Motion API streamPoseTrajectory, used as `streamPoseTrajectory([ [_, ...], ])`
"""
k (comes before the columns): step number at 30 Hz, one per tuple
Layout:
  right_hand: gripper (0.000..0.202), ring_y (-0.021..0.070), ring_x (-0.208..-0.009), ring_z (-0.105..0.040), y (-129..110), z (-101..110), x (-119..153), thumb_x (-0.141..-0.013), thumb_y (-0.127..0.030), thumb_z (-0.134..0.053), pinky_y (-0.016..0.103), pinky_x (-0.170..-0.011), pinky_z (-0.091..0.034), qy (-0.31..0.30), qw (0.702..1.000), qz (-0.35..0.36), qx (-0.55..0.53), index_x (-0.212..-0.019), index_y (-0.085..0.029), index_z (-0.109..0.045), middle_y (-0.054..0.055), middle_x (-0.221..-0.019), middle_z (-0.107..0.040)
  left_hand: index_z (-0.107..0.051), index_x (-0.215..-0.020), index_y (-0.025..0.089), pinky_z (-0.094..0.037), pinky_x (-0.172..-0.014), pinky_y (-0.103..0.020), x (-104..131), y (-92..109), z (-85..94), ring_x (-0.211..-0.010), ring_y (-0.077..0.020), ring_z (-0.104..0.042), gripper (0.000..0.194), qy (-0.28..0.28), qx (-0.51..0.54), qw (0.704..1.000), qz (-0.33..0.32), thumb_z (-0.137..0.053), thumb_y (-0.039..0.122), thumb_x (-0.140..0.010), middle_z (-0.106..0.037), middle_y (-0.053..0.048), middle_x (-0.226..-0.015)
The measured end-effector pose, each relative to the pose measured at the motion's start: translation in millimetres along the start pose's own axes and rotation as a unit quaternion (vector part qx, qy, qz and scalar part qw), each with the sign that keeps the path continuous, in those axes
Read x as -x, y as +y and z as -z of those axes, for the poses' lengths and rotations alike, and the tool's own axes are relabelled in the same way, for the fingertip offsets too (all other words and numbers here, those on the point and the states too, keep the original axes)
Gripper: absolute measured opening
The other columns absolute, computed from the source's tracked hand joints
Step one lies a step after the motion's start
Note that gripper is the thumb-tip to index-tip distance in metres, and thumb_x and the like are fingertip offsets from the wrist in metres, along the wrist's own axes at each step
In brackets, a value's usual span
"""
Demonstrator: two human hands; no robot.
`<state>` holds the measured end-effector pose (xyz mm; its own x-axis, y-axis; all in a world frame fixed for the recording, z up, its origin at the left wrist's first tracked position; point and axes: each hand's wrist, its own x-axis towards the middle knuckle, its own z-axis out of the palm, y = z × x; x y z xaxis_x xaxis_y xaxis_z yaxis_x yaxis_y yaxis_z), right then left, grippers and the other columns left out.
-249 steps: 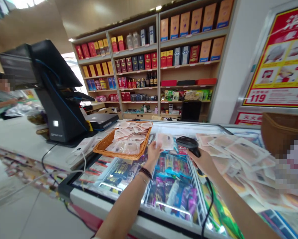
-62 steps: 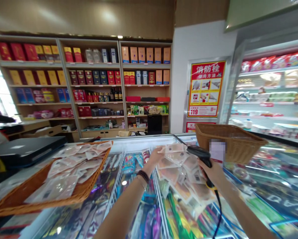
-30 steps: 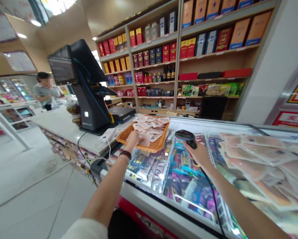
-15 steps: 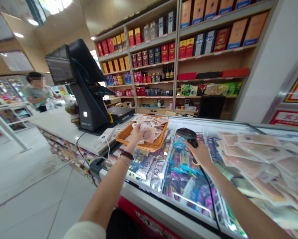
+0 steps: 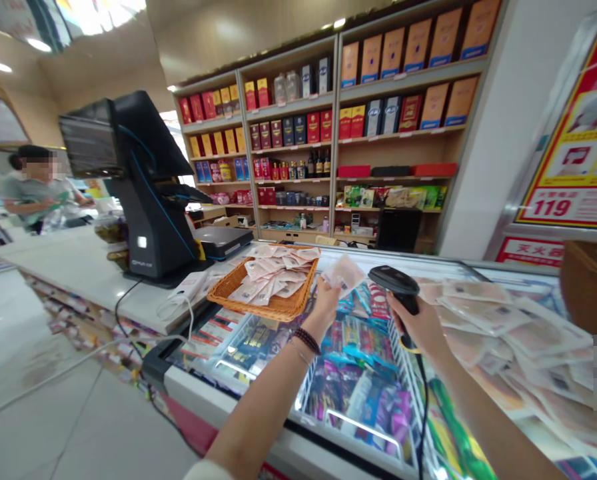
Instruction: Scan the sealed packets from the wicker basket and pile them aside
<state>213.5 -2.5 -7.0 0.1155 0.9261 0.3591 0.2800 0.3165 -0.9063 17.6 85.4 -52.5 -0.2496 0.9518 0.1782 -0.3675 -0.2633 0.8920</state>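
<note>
A small clear plastic packet is pinched in my left hand, held over the freezer's glass top just right of the wicker basket. More of the same flat packets lie heaped in that basket. My right hand is wrapped round the handle of a black barcode scanner; its head points left, close to the packet. The scanner's cable hangs down across the glass. Larger flat packets are spread in a pile to the right of my right hand.
Wrapped ice creams show through the glass of the chest freezer. A black checkout terminal stands on the white counter at left. A person is behind it. Shelves of boxes line the back; a head with brown hair shows at the right edge.
My left hand has lifted a packet out of the basket and moved it right, towards the scanner. The view has turned right, and another person's head has come in at the right edge.
</note>
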Motion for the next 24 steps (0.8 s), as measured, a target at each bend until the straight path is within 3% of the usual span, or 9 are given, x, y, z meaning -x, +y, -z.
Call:
streamPoseTrajectory([
  [3, 0.052, 0.0170, -0.034, -0.049, 8.3, 7.6, 2.3, -0.074, -0.076, -0.066, 0.030, -0.042, -0.040, -0.038, 0.998, -0.015, 0.042, -0.063, -0.027, -0.054, -0.001, -0.038, -0.053, -0.053, -0.124, 0.021, -0.057, -0.093, -0.035, 4.1, -27.6, -7.4, -0.098, -0.0191, -0.074, 0.056, 0.038, 0.039, 0.998, 0.040, -0.075, 0.008, -0.074, -0.074, -0.008, -0.109],
  [6, 0.048, 0.0170, -0.034, -0.050, 18.3, 7.3, 2.0, -0.077, -0.072, -0.062, 0.030, -0.043, -0.040, -0.059, 0.995, -0.023, 0.073, -0.063, -0.027, -0.053, -0.001, -0.038, -0.053, -0.057, -0.127, 0.021, -0.057, -0.093, -0.036, 4.6, -38.0, -2.5, -0.098, -0.0200, -0.074, 0.059, 0.021, 0.036, 0.999, 0.031, -0.080, 0.014, -0.073, -0.075, -0.009, -0.108],
  [12, 0.045, 0.0186, -0.038, -0.055, 39.9, -2.6, -0.6, -0.082, -0.069, -0.059, 0.029, -0.044, -0.040, -0.086, 0.985, -0.009, 0.147, -0.068, -0.026, -0.055, -0.001, -0.042, -0.055, -0.062, -0.131, 0.020, -0.056, -0.099, -0.039, 5.1, -27.8, 9.2, -0.108, -0.0242, -0.074, 0.058, -0.036, 0.042, 0.998, 0.038, -0.082, 0.024, -0.077, -0.077, -0.012, -0.115],
  [24, 0.044, 0.0197, -0.041, -0.059, 45.2, -4.8, -0.6, -0.082, -0.068, -0.061, 0.029, -0.043, -0.040, -0.098, 0.981, 0.002, 0.170, -0.071, -0.026, -0.057, 0.001, -0.051, -0.062, -0.063, -0.136, 0.021, -0.056, -0.101, -0.040, 9.6, -19.3, 9.1, -0.108, -0.0244, -0.074, 0.059, -0.034, 0.047, 0.997, 0.049, -0.080, 0.020, -0.080, -0.078, -0.013, -0.116],
])
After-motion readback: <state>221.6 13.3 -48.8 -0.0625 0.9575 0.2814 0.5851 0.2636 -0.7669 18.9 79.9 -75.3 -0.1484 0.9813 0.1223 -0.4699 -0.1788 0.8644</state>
